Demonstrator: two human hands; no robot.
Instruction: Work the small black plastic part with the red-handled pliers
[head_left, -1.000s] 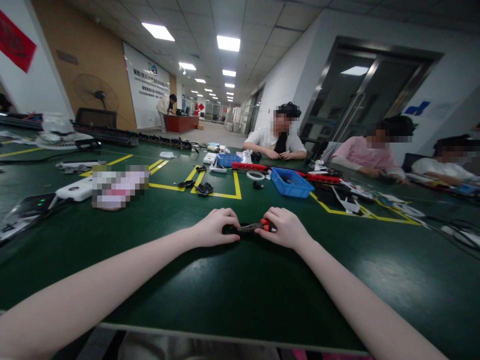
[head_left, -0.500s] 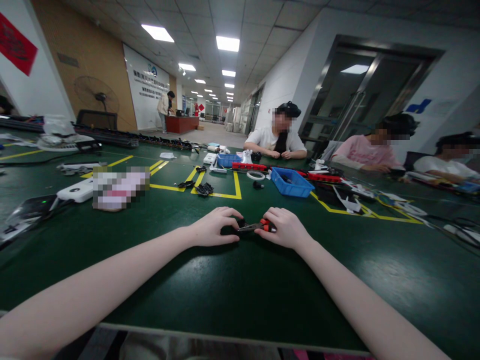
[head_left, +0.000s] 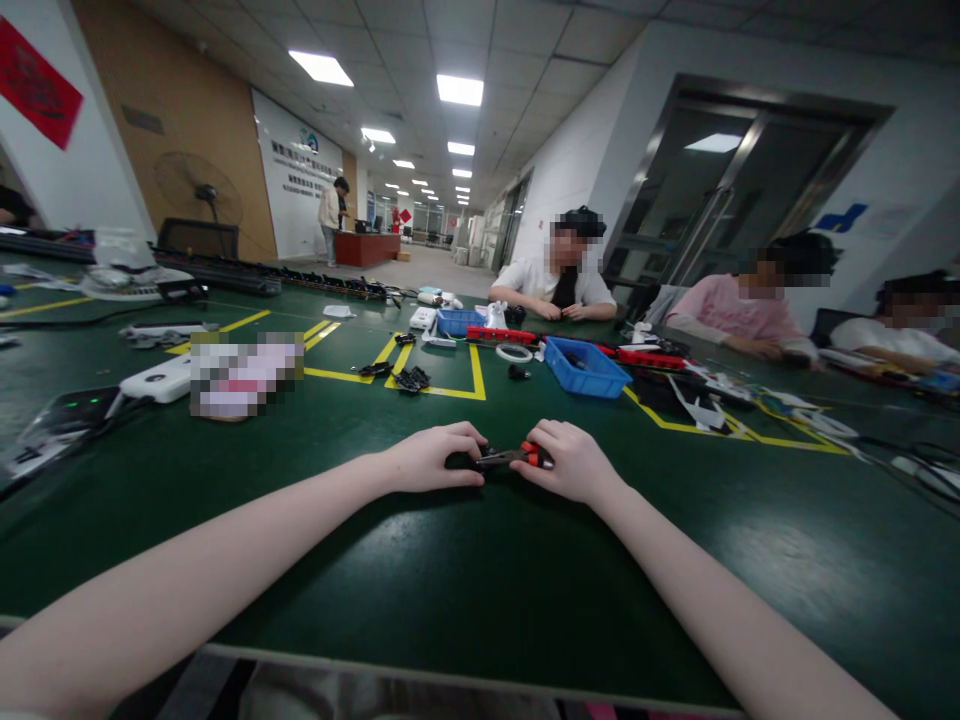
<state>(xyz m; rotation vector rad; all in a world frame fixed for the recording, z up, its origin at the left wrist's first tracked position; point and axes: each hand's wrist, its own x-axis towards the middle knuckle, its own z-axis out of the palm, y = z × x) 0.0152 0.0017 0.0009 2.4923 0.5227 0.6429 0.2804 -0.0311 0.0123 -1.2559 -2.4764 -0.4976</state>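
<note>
**Red-grip pliers (head_left: 505,458) in use at green table (head_left: 480,580)**

R hand (head_left: 571,462): clamped on pliers, fingers wrapped over red grips, back of hand up. Nose points L, toward L hand (head_left: 431,456). Pliers sit betw. the 2 hands, approx. mid-table width, near side. Jaws: too small to tell if apart or together.

L hand: fingers curved over, thumb below, tips right by pliers' nose. Dark bit (head_left: 485,450) at tips, shape unclear; can't tell if L fingers grip it or just sit around it. Both forearms bare, reaching in from lower corners.

Beyond hands: black clips (head_left: 411,379) in a pile, inside yellow tape (head_left: 478,372) outline. Black piece (head_left: 518,371) farther R. Blue bin (head_left: 586,376) w/ dark contents past R hand; 2nd, smaller blue bin (head_left: 454,323) farther back. White ring (head_left: 514,352) lies betw. bins, approx.

Frame L: white box (head_left: 159,381) next to pixelated item (head_left: 251,385), ID n/a.

Far side: 3 co-workers seated, nearest in white shirt (head_left: 514,283), next in pink top (head_left: 720,305). Person in bg (head_left: 328,212) stands at red desk (head_left: 367,248).
</note>
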